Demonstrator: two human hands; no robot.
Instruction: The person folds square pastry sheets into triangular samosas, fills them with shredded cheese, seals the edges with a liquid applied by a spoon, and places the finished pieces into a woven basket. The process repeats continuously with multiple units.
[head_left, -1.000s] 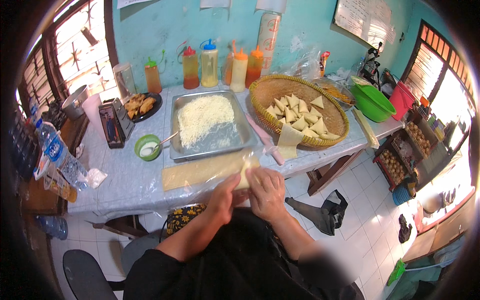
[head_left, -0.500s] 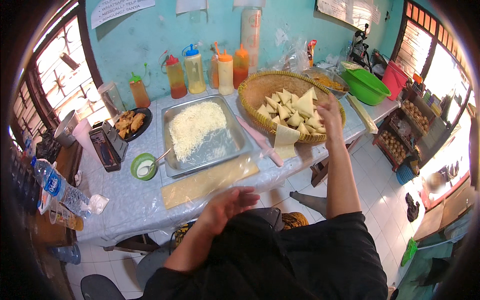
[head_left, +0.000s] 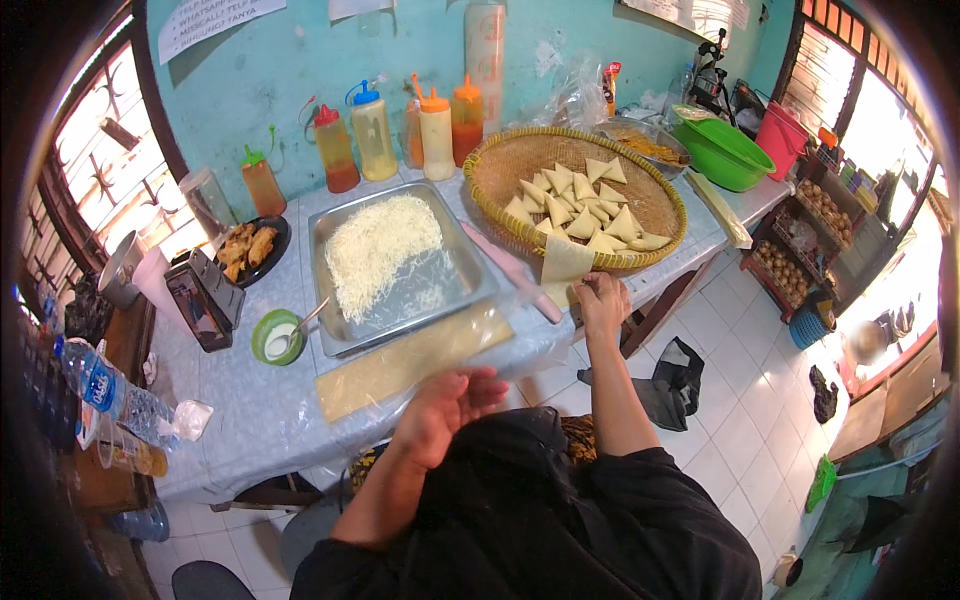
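Note:
My right hand (head_left: 604,302) is at the near rim of a round woven basket (head_left: 655,185), fingers pinched at the lower edge of a pale pastry wrapper strip (head_left: 567,258) that hangs over the rim. Folded triangular pastries (head_left: 583,222) lie heaped inside the basket. My left hand (head_left: 447,408) hovers near the table's front edge, fingers loosely apart and holding nothing. Beyond it, a stack of flat pastry sheets (head_left: 400,368) lies under clear plastic. A metal tray (head_left: 425,300) holds white shreds (head_left: 380,240), and a pink-handled knife (head_left: 515,268) lies between tray and basket.
A green bowl (head_left: 268,352) of white paste with a spoon stands left of the tray, near a phone on a stand (head_left: 205,300) and a black plate (head_left: 279,243) of fried food. Sauce bottles (head_left: 375,140) line the wall. A green basin (head_left: 735,155) sits far right.
My right hand has come down from above the basket to the hanging wrapper. A large triangular pastry near that hand is now among the others in the basket. My left hand stays about where it was.

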